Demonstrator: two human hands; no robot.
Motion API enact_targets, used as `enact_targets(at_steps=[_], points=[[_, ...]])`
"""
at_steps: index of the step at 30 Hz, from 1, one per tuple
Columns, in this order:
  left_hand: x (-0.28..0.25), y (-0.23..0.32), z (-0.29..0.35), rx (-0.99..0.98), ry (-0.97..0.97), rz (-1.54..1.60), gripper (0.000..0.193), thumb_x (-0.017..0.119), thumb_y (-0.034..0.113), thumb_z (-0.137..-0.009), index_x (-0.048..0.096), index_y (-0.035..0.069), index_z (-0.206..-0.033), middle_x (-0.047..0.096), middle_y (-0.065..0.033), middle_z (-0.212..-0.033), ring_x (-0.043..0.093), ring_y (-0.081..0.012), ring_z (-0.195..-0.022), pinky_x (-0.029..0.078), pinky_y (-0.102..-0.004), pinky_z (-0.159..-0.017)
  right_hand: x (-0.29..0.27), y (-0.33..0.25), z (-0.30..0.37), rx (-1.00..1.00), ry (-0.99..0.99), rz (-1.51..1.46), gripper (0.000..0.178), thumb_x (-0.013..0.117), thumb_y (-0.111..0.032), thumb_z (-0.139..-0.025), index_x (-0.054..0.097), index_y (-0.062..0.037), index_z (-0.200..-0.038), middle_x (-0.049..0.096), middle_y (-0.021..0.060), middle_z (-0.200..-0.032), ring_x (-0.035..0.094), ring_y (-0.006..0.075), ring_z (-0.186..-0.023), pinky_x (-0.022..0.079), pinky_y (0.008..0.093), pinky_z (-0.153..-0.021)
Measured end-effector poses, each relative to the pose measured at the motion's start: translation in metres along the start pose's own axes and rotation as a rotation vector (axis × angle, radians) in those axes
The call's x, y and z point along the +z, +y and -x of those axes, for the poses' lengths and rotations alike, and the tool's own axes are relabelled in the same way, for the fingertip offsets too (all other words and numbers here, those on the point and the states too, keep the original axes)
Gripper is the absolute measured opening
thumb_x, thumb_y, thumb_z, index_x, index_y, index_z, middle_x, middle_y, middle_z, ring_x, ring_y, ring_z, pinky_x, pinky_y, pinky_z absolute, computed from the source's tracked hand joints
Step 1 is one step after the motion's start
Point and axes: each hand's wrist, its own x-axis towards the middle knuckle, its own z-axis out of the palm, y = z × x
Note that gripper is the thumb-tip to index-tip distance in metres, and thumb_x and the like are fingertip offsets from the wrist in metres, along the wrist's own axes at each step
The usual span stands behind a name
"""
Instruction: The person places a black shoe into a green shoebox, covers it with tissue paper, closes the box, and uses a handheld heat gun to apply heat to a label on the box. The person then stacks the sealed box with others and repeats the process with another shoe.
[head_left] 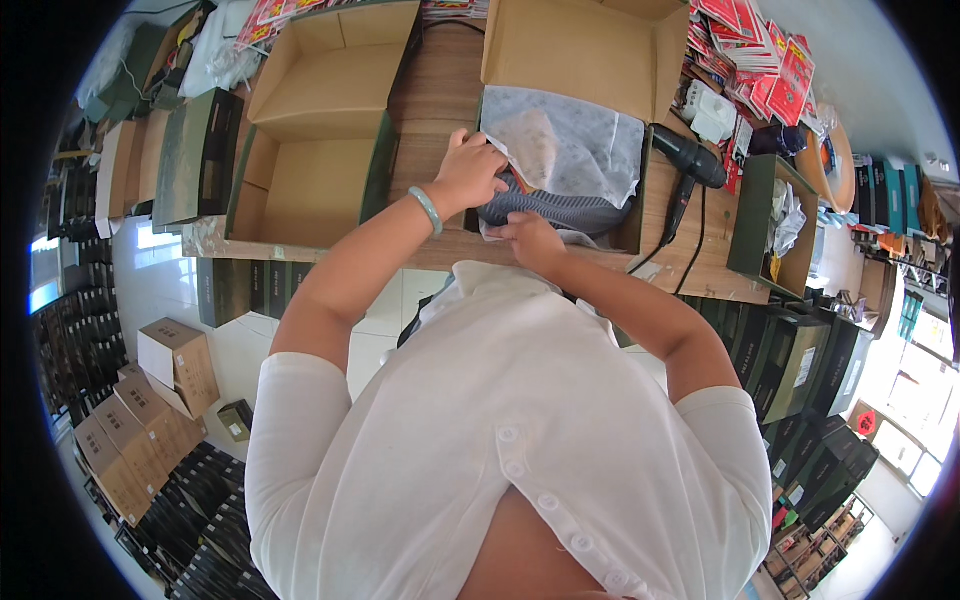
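Note:
An open shoe box (585, 45) with its lid folded back stands on the table before me. Inside it lies a dark grey shoe with a ridged sole (565, 212), partly wrapped in white tissue paper (590, 135). At the box's left side, my left hand (468, 175) has its fingers curled over the edge of the paper, beside the shoe's end. My right hand (530, 242) is at the near edge of the box, its thumb and forefinger closed on the paper by the sole. Parts of its other fingers are hidden.
Another open box (310, 185) stands to the left on the wooden table (430, 90). A black hair dryer (690, 160) with its cord lies right of the shoe box. Farther right are a green box (755, 215) holding crumpled paper and a pile of red printed cards (790, 75).

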Motion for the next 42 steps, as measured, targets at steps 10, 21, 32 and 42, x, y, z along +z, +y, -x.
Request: enact_targets(at_steps=[10,21,32,42], points=[[-0.011,0.004,-0.011,-0.048,-0.111,0.015,0.024,0.077,0.033,-0.073,0.066,0.012,-0.076,0.067,0.0001,-0.085,0.053,-0.0196,-0.101,0.024,-0.0478,-0.099,-0.009,-0.01,0.002,-0.02,-0.006,0.074,0.04,0.055,-0.007,-0.08,0.07,-0.0227,-0.112,0.057,0.0061,-0.092,0.054,0.029,-0.096,0.045,0.0413,-0.086],[-0.01,0.008,0.0,-0.128,-0.092,0.104,0.022,0.074,0.028,-0.076,0.064,0.011,-0.085,0.064,-0.0007,-0.086,0.052,-0.0228,-0.1,0.021,-0.0492,-0.103,-0.032,0.03,0.064,0.242,-0.037,0.227,0.035,0.063,-0.04,-0.086,0.068,-0.0145,-0.109,0.062,0.007,-0.112,0.055,0.0292,-0.11,0.041,0.0449,-0.093],[0.009,0.004,0.022,-0.125,-0.129,-0.019,0.028,0.072,0.022,-0.079,0.066,0.015,-0.106,0.065,-0.0045,-0.095,0.051,-0.0254,-0.101,0.022,-0.0519,-0.104,-0.06,0.09,0.11,0.224,-0.189,0.326,0.023,0.067,-0.033,-0.082,0.069,-0.0121,-0.092,0.062,0.0049,-0.097,0.056,0.0256,-0.103,0.04,0.0399,-0.092],[0.023,0.007,0.035,-0.171,-0.138,-0.071,0.028,0.068,0.025,-0.083,0.065,0.019,-0.111,0.064,-0.0034,-0.101,0.051,-0.0244,-0.106,0.023,-0.0541,-0.103,-0.054,0.094,0.119,0.093,0.067,0.431,0.016,0.07,-0.028,-0.077,0.066,-0.0123,-0.081,0.06,0.0043,-0.083,0.058,0.0233,-0.091,0.039,0.037,-0.089]])
